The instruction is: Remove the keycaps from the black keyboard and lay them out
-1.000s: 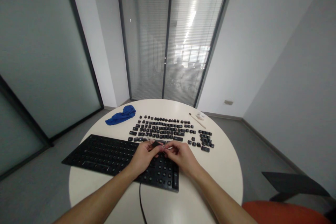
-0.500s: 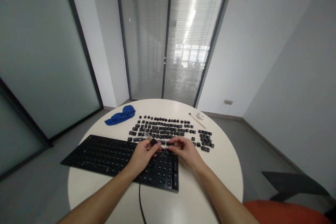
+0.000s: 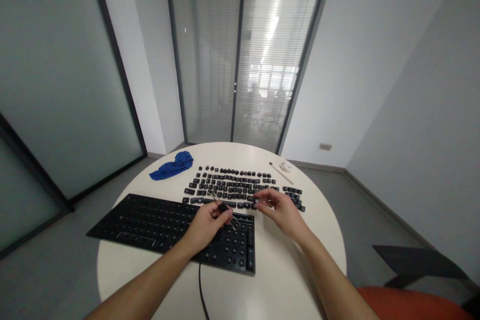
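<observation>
My left hand (image 3: 206, 222) is closed on a small tool (image 3: 224, 207) with a black middle and thin wire ends, held above the right part of a black keyboard (image 3: 161, 225). The keyboard's key caps are mostly off, showing small stems. Loose black key caps (image 3: 232, 189) lie in rows beyond it. At the right end of the nearest row is my right hand (image 3: 279, 210), its thumb and fingertips pinched together around what looks like a key cap (image 3: 256, 201), partly hidden by the fingers.
A blue cloth (image 3: 173, 166) lies at the table's back left. Toward the back right are a thin brush (image 3: 281, 173) and a small whitish item (image 3: 285, 166). A cable (image 3: 201, 290) runs off the near edge of the round table (image 3: 277, 280). A red chair (image 3: 408, 305) stands at right.
My right hand has moved right, away from my left hand, to the end of the nearest key-cap row. My left hand has stayed nearly in place, with the tool slightly turned.
</observation>
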